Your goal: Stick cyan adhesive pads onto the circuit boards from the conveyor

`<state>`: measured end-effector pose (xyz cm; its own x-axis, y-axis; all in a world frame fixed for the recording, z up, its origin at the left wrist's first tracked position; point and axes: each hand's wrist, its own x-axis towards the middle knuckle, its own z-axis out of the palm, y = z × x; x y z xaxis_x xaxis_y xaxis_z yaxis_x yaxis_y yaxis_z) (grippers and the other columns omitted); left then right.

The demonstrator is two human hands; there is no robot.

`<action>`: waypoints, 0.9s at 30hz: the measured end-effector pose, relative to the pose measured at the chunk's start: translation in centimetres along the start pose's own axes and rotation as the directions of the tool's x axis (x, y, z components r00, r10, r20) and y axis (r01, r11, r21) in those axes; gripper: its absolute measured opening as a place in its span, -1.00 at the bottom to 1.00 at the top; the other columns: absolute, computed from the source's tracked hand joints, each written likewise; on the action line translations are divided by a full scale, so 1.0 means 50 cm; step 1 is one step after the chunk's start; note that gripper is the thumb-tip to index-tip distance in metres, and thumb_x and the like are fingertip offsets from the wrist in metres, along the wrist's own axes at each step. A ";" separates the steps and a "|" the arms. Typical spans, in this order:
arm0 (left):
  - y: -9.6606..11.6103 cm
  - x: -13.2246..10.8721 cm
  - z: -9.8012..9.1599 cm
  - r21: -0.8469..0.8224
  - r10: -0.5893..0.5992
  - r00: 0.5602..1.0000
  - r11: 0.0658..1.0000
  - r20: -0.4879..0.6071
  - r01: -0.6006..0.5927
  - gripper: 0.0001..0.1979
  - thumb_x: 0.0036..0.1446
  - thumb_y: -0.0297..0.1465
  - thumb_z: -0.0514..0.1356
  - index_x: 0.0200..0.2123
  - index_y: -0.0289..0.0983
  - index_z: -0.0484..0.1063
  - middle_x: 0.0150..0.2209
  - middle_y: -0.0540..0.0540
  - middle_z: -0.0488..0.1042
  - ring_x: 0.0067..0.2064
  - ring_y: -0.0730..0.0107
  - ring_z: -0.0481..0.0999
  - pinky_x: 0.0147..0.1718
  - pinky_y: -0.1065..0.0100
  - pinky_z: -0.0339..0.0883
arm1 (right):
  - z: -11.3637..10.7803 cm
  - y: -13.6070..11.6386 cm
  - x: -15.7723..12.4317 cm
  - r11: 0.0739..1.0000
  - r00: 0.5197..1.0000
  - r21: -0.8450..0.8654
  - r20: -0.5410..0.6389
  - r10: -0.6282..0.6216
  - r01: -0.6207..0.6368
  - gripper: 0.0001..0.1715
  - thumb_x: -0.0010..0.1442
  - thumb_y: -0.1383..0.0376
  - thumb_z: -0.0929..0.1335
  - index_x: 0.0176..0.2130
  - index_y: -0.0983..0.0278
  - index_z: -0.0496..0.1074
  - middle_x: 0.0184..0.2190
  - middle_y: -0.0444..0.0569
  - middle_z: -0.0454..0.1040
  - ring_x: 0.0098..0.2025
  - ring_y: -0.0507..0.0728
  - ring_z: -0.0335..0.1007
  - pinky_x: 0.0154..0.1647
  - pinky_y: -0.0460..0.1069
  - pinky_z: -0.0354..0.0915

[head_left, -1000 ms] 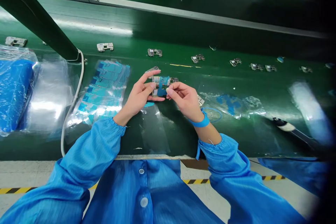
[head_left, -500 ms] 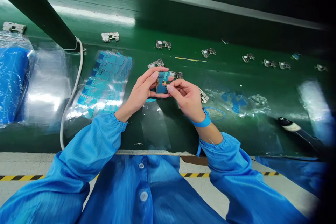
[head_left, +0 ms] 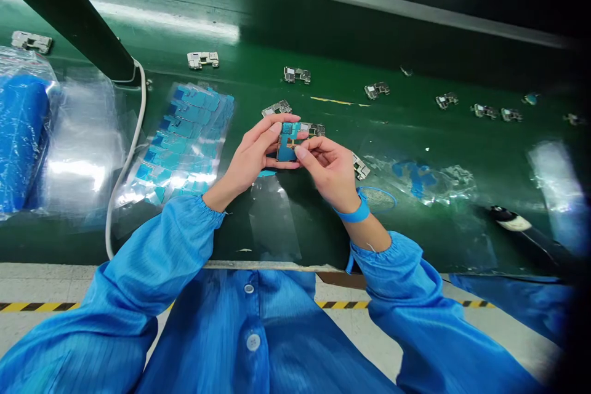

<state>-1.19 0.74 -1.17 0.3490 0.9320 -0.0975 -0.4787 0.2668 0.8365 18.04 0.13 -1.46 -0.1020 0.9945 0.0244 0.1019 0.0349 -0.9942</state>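
Observation:
Between the thumb and fingers of my left hand (head_left: 253, 151) is a circuit board (head_left: 287, 146), held by its edges with its face toward me. Blue film covers much of that face. My right hand (head_left: 330, 169) is closed in a pinch at the board's right edge, thumb against the film; whether a loose piece lies in that pinch is hidden. Just behind my hands lie another circuit board (head_left: 277, 108) and one more (head_left: 314, 129), partly covered by my fingers. A further board (head_left: 360, 167) rests beside my right hand. A blue wrist strap (head_left: 355, 212) circles my right wrist.
Clear sheets with blue film pieces (head_left: 184, 135) lie left of my hands, past them a white cable (head_left: 138, 117) and a bagged blue roll (head_left: 23, 141). Several boards (head_left: 203, 60) sit along the green belt (head_left: 249, 68). A dark post (head_left: 69, 18) rises at left. Crumpled plastic (head_left: 443, 181) lies right.
The row of boards on the belt has shifted to the right. My hands stay nearly in place; the film on the held board looks flatter, with my right thumb still at its edge.

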 end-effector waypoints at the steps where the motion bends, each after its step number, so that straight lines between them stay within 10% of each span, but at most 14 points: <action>1: -0.001 0.001 0.000 0.001 0.003 1.000 1.000 0.000 -0.003 -0.58 0.48 -0.02 0.26 0.21 -0.14 0.50 0.13 -0.16 0.75 0.27 -0.01 0.74 -0.09 0.18 0.82 | 0.000 0.001 0.000 1.000 1.000 0.002 -0.001 -0.003 0.003 -0.38 0.15 -0.27 0.66 -0.31 0.18 0.61 -0.37 -0.10 0.59 -0.35 0.07 0.47 -0.21 0.03 0.55; 27: 0.002 -0.002 0.002 0.014 -0.001 1.000 1.000 0.006 0.000 -0.58 0.50 -0.01 0.24 0.21 -0.14 0.49 0.14 -0.16 0.74 0.24 0.02 0.76 -0.01 0.12 0.81 | -0.002 0.012 -0.001 0.999 0.999 0.011 -0.009 -0.034 0.034 -0.43 0.20 -0.21 0.66 -0.29 0.18 0.61 -0.34 -0.10 0.59 -0.33 0.05 0.48 -0.23 0.00 0.52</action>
<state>-1.18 0.64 -1.03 0.3541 0.9304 -0.0948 -0.4673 0.2638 0.8438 18.19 0.13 -2.07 -0.0960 0.9936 0.0590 0.0879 0.0675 -0.9938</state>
